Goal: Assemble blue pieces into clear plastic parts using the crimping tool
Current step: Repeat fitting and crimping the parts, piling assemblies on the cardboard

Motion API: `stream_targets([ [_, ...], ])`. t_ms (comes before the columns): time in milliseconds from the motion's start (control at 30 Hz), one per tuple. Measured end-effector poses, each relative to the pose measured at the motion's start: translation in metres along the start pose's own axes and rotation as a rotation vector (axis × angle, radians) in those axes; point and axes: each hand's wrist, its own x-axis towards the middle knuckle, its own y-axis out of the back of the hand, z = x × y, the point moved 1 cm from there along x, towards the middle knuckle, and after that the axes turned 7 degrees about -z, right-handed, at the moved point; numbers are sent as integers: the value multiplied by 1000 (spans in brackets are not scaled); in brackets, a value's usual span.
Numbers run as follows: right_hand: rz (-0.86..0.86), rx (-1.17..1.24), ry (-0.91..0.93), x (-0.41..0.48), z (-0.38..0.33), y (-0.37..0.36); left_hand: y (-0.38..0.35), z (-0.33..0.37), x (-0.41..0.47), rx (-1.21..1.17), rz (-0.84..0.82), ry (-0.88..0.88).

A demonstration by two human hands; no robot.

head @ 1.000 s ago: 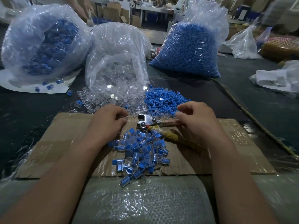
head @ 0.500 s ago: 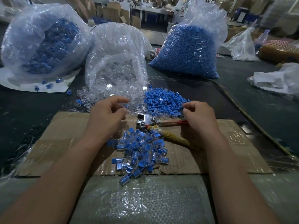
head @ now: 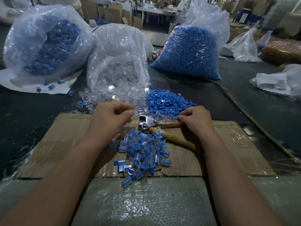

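My left hand (head: 112, 117) hovers at the near edge of the spilled clear plastic parts (head: 104, 99), its thumb and forefinger pinching what looks like a clear part. At the near edge of the loose blue pieces (head: 166, 101), my right hand (head: 196, 119) pinches a small blue piece (head: 178, 117) at its fingertips. The crimping tool (head: 147, 122) lies on the cardboard (head: 65, 144) between both hands, metal head to the left, with one red and one yellow-wrapped handle running under my right hand. A heap of assembled blue-and-clear pieces (head: 143, 152) sits just in front of it.
Three big plastic bags stand behind: one of assembled pieces (head: 44, 43) at the left, one of clear parts (head: 117, 62) in the middle, one of blue pieces (head: 190, 51) at the right. More bags (head: 276, 82) lie far right. A woven sack (head: 143, 201) covers the near edge.
My left hand rose off the cardboard and moved forward to the clear parts. My right hand shifted slightly right along the blue pile and now pinches a blue piece.
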Motion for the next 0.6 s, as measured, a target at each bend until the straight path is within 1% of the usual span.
stream_targets([
  [67, 61, 39, 17, -2, 0, 2, 1, 0, 0, 0, 27, 1],
  [133, 147, 108, 59, -6, -3, 5, 2, -2, 0, -59, 44, 35],
  [200, 219, 204, 116, -13, -8, 9, 1, -1, 0, -103, 26, 55],
  [267, 245, 291, 179, -21, -16, 11, 0, 0, 0, -124, -2, 56],
  [467, 159, 487, 424, -52, -49, 1, -2, 4, -3, -181, -63, 53],
  [600, 110, 503, 550, -64, -64, -10, -6, 9, -5, -162, -57, 34],
])
